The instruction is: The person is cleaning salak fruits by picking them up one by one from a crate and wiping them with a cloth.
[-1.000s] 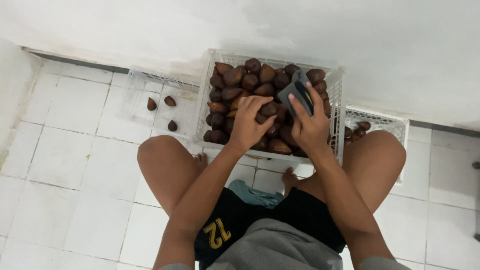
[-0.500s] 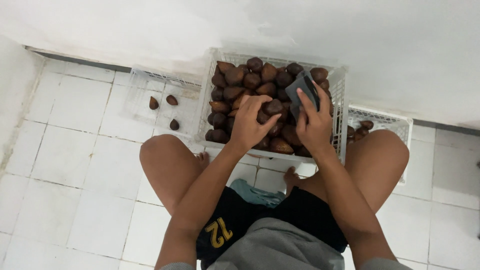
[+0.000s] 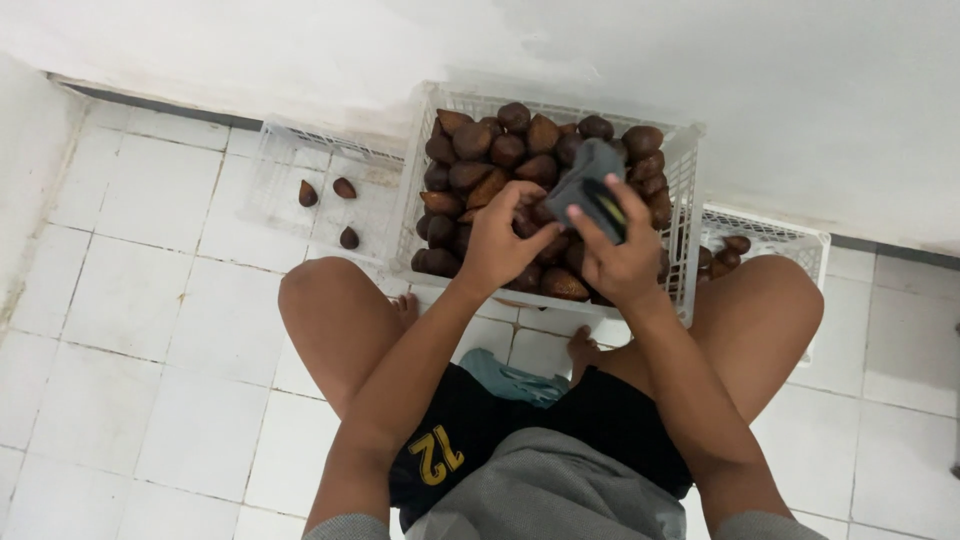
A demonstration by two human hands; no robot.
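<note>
A white plastic crate heaped with brown scaly fruits stands on the floor between my knees. My left hand is closed around one brown fruit just above the heap. My right hand grips a dark grey cloth with a yellow stripe, pressed against that fruit.
A low white crate on the left holds three brown fruits. Another white crate on the right holds a few fruits. White wall behind, white tiled floor around. My bare knees flank the middle crate.
My right hand has brought the grey cloth down and left onto the fruit in my left hand. The left hand has lifted that fruit slightly off the heap.
</note>
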